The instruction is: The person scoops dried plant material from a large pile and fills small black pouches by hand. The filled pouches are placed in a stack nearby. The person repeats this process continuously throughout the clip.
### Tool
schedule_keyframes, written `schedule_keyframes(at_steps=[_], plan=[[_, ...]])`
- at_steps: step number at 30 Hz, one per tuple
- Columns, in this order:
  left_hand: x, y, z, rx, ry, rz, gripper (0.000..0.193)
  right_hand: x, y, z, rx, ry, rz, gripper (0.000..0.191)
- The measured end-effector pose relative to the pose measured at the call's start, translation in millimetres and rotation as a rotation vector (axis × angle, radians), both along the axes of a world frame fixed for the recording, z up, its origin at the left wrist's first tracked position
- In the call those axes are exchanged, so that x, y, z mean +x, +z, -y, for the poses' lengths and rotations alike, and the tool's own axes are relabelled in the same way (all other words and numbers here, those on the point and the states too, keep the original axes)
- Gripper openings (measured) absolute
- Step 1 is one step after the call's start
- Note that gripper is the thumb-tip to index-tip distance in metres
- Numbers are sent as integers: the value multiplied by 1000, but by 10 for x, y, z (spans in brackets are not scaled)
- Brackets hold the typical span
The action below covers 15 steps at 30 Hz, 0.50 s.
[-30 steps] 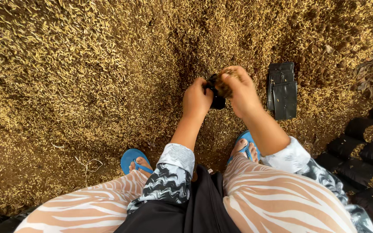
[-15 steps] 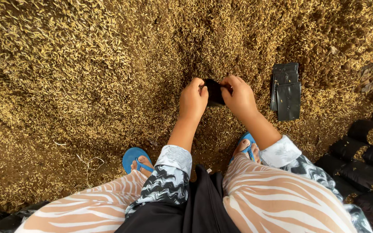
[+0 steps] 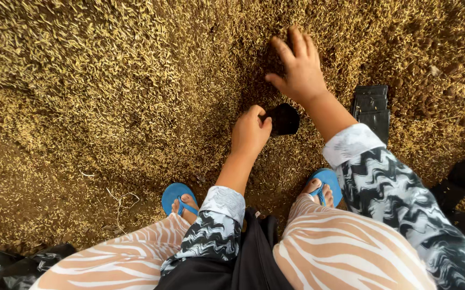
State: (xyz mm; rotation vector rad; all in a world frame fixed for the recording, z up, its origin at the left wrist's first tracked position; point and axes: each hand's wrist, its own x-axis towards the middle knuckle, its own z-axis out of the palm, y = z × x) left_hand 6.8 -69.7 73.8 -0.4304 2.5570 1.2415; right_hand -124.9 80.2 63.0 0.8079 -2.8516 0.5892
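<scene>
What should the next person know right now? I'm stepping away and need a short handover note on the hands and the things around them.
Left hand: closed around a small black pot, held low over the heap.
Right hand: open, fingers spread, pressed into the grain husks beyond the pot; it holds nothing that shows.
A black tray stack lies on the husks to the right, untouched.
How full the pot is cannot be seen.
Done: pot in hand. Left: whatever filling remains.

The left hand (image 3: 250, 132) is curling into a closed grip, forearm reaching forward, while the right hand (image 3: 295, 67) is stretching farther ahead, fingers spread, palm down.
</scene>
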Motion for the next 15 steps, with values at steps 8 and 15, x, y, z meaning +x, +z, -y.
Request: schedule_keyframes(at_steps=[8,15], plan=[[-15,49,-19,-35,-9,99,45,63,-372,-311,-128,-138,236,54],[2,-1,-50,8,-31,250,63,312,-92,-536,-1273,-590,1006,25]])
